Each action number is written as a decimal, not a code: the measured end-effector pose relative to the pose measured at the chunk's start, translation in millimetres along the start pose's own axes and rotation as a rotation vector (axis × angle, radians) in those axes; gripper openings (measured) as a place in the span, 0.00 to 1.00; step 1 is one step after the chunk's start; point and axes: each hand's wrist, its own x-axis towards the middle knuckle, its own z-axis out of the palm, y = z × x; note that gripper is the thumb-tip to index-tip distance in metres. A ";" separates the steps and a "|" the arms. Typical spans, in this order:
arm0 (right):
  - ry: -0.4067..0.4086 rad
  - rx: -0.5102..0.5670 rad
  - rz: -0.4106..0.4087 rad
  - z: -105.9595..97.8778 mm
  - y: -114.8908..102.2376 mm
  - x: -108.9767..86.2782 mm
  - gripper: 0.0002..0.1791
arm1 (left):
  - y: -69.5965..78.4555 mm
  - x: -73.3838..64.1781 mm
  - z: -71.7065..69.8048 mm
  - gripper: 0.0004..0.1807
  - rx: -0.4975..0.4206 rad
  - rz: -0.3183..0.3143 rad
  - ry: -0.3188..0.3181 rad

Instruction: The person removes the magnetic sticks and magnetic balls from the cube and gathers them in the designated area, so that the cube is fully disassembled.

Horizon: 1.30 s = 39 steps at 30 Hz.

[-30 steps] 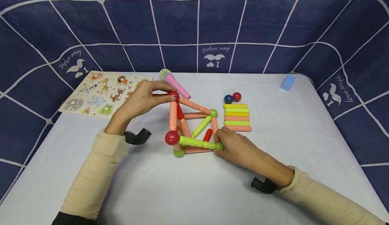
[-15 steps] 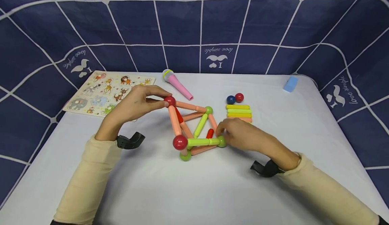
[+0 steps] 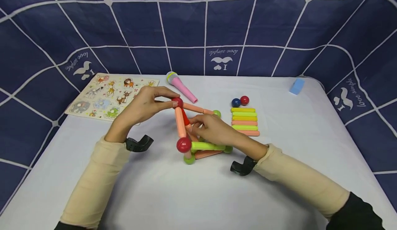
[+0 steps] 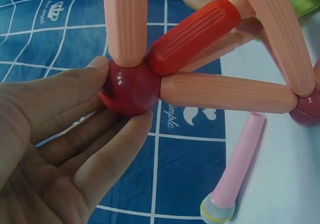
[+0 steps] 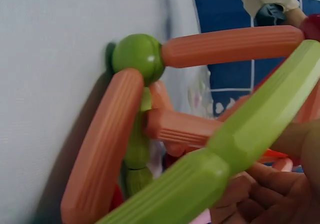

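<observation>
A toy frame of building rods and balls stands mid-table in the head view. My left hand [image 3: 139, 106] pinches its upper-left red ball [image 4: 131, 89] between thumb and fingers. Over the frame reaches my right hand [image 3: 215, 128], its thumb and fingertips pinching the slanting red-and-orange rod [image 3: 185, 118] that runs down from that ball. A second red ball [image 3: 184, 145] sits at the near corner, joined to a lime rod [image 3: 204, 146]. In the right wrist view a green ball [image 5: 137, 58] joins orange rods, and one orange rod [image 5: 182, 127] shows a loose-looking end. My right hand hides part of the frame.
Right of the frame lies a row of loose rods [image 3: 244, 118], with a blue ball [image 3: 235, 102] and a red ball [image 3: 244, 100] behind. A pink toy microphone [image 3: 183, 88], an animal puzzle board [image 3: 108, 97] and a blue block [image 3: 296, 86] lie farther back.
My right hand has moved left from the frame's near-right green ball to the slanting rod inside. My left hand still holds the red ball, which has shifted slightly with the frame.
</observation>
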 end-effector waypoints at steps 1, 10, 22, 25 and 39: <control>0.006 0.010 0.006 0.9 0.4 0.4 0.17 | -0.2 0.8 0.3 0.13 0.002 0.006 -0.001; 0.033 0.000 -0.011 4.0 4.5 2.6 0.13 | -2.9 2.9 2.0 0.13 0.004 0.020 -0.007; 0.059 -0.133 -0.089 3.7 7.9 -5.5 0.18 | -3.0 4.0 1.5 0.13 0.001 -0.010 -0.012; 0.077 -0.109 -0.051 -2.7 7.5 -10.5 0.19 | -2.9 3.7 1.5 0.13 -0.007 -0.003 -0.011; 0.175 -0.219 -0.104 -46.3 34.1 -55.0 0.15 | -4.8 4.8 1.1 0.14 -0.037 -0.038 -0.003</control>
